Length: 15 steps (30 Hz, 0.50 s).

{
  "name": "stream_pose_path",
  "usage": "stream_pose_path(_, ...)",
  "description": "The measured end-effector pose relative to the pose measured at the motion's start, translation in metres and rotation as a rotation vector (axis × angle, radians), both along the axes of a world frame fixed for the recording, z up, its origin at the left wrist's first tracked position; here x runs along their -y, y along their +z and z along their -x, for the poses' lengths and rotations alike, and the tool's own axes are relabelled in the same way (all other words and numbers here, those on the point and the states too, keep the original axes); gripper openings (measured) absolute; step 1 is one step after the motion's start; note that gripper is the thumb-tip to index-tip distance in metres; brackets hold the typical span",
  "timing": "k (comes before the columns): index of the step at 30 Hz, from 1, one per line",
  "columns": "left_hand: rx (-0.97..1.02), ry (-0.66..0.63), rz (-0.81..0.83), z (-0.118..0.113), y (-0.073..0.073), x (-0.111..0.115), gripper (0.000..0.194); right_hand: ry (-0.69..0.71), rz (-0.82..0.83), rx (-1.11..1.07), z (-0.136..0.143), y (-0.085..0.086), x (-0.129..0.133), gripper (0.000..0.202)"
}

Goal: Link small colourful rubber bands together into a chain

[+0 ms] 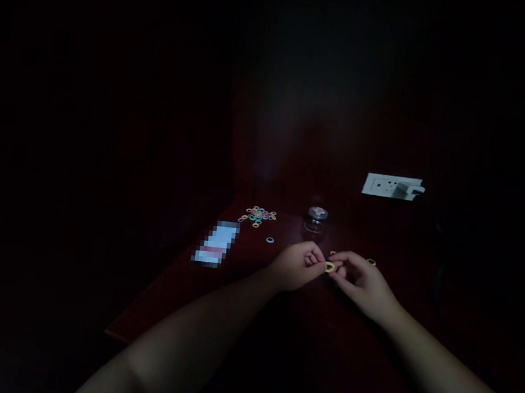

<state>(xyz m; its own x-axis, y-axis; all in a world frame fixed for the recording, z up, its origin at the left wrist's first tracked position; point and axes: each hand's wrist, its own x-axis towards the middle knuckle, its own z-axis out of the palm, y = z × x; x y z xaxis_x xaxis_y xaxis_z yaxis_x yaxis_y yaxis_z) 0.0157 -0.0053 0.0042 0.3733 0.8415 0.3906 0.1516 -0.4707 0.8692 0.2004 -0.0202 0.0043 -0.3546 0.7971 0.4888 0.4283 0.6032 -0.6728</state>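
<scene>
A small yellow hair tie [331, 266] is stretched between my two hands above the dark red table. My left hand [300, 265] pinches its left side between thumb and forefinger, the other fingers curled in. From the right, the fingertips of my right hand [366, 285] close on its other side. Just behind the fingers, a pinkish band [332, 252] shows in part. Another yellow band [371, 261] lies beyond my right hand, partly covered by it. A clear lidded jar [314, 224] stands upright behind my hands.
A pile of colourful hair ties [258, 215] lies back left, with a single pale blue one [269, 241] nearer. A lit, blurred phone-like screen [217, 244] rests by the table's left edge. A wall socket [379, 185] holds a plug with a dark cable. Surroundings are very dark.
</scene>
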Motion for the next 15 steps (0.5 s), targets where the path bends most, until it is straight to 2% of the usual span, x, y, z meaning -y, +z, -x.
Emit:
stream_pose_path(5, 0.117, -0.034, 0.134, -0.0043, -0.0059, -0.0038, 0.014, -0.029, -0.045, 0.001, 0.0031, 0.0035, 0.0017, 0.023)
stream_pose_path(9, 0.152, -0.038, 0.204, -0.0032, -0.0029, -0.0033, 0.006, -0.034, -0.094, 0.021, 0.0045, 0.005, 0.0029, 0.023)
stream_pose_path(15, 0.246, -0.053, 0.296, -0.0036, 0.0005, -0.0021, 0.004, -0.024, -0.108, 0.033, 0.0004, -0.0001, 0.0019, 0.026)
